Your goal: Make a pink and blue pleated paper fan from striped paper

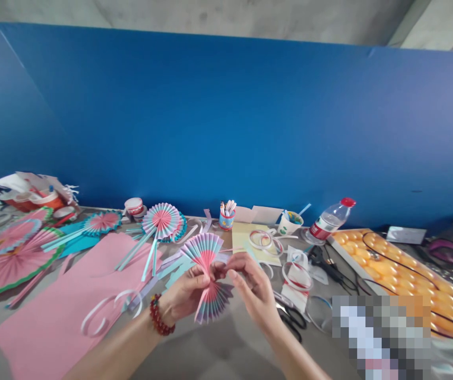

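Observation:
A pink, blue and lilac pleated paper fan point(206, 253) is pinched at its narrow middle by my left hand point(189, 293), which wears a red bead bracelet point(158, 315). Its folds spread above and below the grip. Just right of that pinch, my right hand point(256, 287) has its fingertips bent together close to the fan. Whatever lies between those fingertips is too small to make out. Behind the hands lie pale paper strips point(173, 269), and black-handled scissors point(291, 319) rest beside my right wrist.
Pink paper point(64, 306) covers the left of the table, near finished paper fans point(161, 221). Along the blue wall point(226, 116) stand a pen cup point(227, 217), a paper cup point(289, 224) and a bottle point(329, 221). A glue gun point(327, 266) and a tray of orange balls point(392, 269) lie right.

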A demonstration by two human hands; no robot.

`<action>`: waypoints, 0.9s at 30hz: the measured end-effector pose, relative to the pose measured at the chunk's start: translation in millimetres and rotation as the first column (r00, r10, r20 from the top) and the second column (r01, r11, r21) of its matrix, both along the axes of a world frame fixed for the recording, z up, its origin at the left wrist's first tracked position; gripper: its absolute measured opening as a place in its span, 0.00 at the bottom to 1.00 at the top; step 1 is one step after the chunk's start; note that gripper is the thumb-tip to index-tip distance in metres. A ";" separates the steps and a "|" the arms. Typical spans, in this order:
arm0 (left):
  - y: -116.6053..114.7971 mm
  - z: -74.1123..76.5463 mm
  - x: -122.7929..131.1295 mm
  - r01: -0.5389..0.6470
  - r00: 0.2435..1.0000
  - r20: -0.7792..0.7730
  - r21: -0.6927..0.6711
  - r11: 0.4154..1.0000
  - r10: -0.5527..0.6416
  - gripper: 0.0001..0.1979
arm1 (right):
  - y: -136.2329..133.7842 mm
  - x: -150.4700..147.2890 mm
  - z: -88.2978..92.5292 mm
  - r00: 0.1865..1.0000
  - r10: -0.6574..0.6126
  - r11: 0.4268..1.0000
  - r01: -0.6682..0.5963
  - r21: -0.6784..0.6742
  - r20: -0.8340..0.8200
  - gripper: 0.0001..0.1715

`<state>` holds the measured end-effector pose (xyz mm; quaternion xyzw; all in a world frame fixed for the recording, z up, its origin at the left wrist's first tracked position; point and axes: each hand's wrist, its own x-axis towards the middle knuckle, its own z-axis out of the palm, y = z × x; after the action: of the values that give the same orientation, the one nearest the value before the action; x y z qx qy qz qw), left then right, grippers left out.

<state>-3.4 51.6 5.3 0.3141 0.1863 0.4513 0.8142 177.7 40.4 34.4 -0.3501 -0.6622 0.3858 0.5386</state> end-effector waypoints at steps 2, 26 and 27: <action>0.8 -0.5 0.7 0.005 1.000 0.025 0.003 1.000 -0.005 0.12 | -1.7 0.7 2.4 0.998 0.028 0.999 -0.029 0.022 0.056 0.12; -5.5 0.7 11.9 -0.162 0.950 -0.243 0.153 0.975 0.196 0.17 | -8.2 -4.9 2.3 0.955 -0.143 0.986 0.116 0.116 0.259 0.06; -6.0 0.0 12.1 -0.153 0.938 -0.280 0.186 0.971 0.202 0.17 | -6.8 -5.3 0.9 0.963 -0.110 0.993 0.096 0.066 0.246 0.05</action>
<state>8.7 45.6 5.3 0.4250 0.2972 0.4843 0.7047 172.4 33.6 35.3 -0.4151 -0.7155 0.2925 0.4797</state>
